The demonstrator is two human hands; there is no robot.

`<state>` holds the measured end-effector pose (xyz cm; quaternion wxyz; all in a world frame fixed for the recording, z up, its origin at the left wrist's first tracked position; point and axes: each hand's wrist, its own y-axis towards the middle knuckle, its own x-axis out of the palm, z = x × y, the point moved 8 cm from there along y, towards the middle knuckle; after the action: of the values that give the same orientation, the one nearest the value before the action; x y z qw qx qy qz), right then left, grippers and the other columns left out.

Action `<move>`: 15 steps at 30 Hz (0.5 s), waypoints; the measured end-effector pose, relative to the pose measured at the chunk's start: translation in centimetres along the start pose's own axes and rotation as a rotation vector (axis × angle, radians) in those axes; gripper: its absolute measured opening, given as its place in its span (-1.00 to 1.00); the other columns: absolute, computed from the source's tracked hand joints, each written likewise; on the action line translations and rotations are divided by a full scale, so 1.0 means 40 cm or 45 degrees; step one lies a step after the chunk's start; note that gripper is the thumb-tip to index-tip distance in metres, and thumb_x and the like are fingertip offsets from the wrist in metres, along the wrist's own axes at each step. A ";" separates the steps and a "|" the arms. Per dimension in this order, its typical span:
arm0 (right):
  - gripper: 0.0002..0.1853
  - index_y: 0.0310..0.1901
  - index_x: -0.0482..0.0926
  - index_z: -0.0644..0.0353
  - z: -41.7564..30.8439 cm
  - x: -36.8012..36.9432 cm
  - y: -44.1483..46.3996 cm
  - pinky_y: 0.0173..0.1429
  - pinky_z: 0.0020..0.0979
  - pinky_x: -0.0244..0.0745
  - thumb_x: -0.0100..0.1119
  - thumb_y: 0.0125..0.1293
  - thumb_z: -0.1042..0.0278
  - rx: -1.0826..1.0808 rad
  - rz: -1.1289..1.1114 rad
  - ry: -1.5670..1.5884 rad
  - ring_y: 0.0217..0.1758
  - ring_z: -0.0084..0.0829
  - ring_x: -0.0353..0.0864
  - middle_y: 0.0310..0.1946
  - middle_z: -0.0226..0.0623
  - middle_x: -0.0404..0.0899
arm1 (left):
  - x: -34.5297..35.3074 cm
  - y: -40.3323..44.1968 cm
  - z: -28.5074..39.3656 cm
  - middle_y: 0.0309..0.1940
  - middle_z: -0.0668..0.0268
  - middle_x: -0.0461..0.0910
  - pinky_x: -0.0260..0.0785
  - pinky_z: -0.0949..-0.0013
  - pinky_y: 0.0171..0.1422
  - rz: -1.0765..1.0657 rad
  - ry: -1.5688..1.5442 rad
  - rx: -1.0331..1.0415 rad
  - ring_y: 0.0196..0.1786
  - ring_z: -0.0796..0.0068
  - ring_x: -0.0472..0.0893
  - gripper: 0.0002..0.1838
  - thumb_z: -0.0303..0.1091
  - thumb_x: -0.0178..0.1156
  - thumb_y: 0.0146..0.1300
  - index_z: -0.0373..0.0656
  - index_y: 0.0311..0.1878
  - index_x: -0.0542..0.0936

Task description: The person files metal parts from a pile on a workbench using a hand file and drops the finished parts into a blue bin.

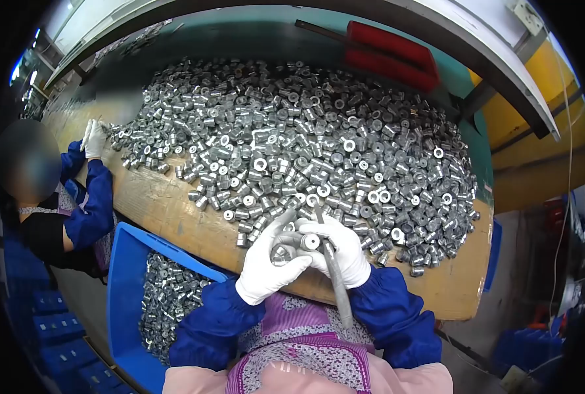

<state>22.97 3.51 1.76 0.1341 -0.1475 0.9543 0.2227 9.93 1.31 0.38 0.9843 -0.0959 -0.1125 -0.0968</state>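
Both my hands wear white gloves and meet over the table's front edge. My left hand (270, 262) curls around small silver metal parts, with one showing in its palm. A round metal part with a centre hole (310, 241) sits between the two hands, touched by fingers of both. My right hand (342, 253) is closed on a long grey tool (337, 282), which slants down from the fingers towards my apron. Behind the hands spreads a large heap of silver cylindrical metal parts (305, 151).
A blue bin (118, 289) holding metal parts (167, 295) stands left of my lap. A red tray (394, 52) lies at the back of the wooden table (167, 210). Another person (49, 197) works at the left, gloved hands by the heap. A shelf edge arches overhead.
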 end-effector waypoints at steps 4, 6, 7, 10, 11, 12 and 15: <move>-0.59 -0.06 0.56 0.17 0.003 -0.005 0.002 0.02 -0.32 0.54 0.41 0.02 0.36 0.083 0.024 0.128 -0.06 -0.16 0.63 -0.11 -0.15 0.62 | 0.000 -0.005 0.004 -0.07 0.24 0.53 0.36 0.53 0.03 -0.034 0.047 0.030 -0.12 0.63 0.50 -0.11 -0.44 0.38 0.09 -0.34 0.42 0.09; -0.62 -0.07 0.56 0.19 -0.007 -0.006 0.007 0.00 -0.33 0.54 0.40 0.04 0.36 0.054 0.000 0.083 -0.08 -0.17 0.64 -0.12 -0.15 0.62 | -0.005 -0.007 0.000 -0.08 0.26 0.54 0.35 0.54 0.02 -0.034 -0.015 -0.021 -0.12 0.65 0.49 -0.12 -0.45 0.37 0.10 -0.33 0.42 0.09; -0.62 -0.07 0.56 0.19 -0.010 -0.007 0.008 0.00 -0.33 0.54 0.40 0.04 0.36 0.055 -0.001 0.083 -0.08 -0.17 0.64 -0.12 -0.15 0.62 | -0.006 -0.009 -0.006 -0.09 0.28 0.54 0.35 0.56 0.01 -0.033 -0.077 -0.071 -0.13 0.67 0.48 -0.13 -0.46 0.36 0.11 -0.33 0.42 0.09; -0.62 -0.06 0.57 0.20 -0.020 -0.006 0.011 -0.01 -0.33 0.54 0.39 0.05 0.38 0.034 -0.019 0.055 -0.08 -0.17 0.64 -0.12 -0.13 0.62 | -0.004 -0.008 0.001 -0.11 0.30 0.55 0.33 0.60 -0.01 -0.026 -0.155 -0.083 -0.13 0.70 0.47 -0.15 -0.47 0.34 0.13 -0.33 0.43 0.09; -0.62 -0.05 0.57 0.21 -0.020 -0.005 0.011 -0.02 -0.33 0.54 0.38 0.05 0.39 0.050 -0.021 0.057 -0.09 -0.16 0.64 -0.12 -0.12 0.61 | -0.006 -0.008 0.001 -0.11 0.30 0.55 0.33 0.60 -0.01 -0.022 -0.152 -0.081 -0.13 0.70 0.47 -0.15 -0.47 0.34 0.13 -0.33 0.43 0.09; -0.61 -0.04 0.56 0.21 -0.018 -0.004 0.011 -0.02 -0.32 0.54 0.37 0.06 0.41 0.066 -0.022 0.059 -0.09 -0.16 0.64 -0.13 -0.11 0.61 | -0.007 -0.008 -0.001 -0.11 0.31 0.55 0.33 0.61 -0.01 -0.028 -0.161 -0.093 -0.13 0.70 0.47 -0.15 -0.48 0.33 0.14 -0.33 0.43 0.08; -0.60 -0.01 0.55 0.23 -0.019 -0.002 0.012 -0.04 -0.32 0.54 0.35 0.06 0.43 0.043 -0.034 0.043 -0.11 -0.15 0.64 -0.15 -0.10 0.61 | -0.007 -0.008 -0.003 -0.12 0.32 0.55 0.32 0.62 -0.01 -0.030 -0.168 -0.102 -0.14 0.71 0.47 -0.16 -0.48 0.33 0.14 -0.33 0.43 0.08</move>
<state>22.72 3.60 2.61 0.1235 -0.1618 0.9580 0.2021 9.64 1.02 0.25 0.9689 -0.1399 -0.1744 -0.1065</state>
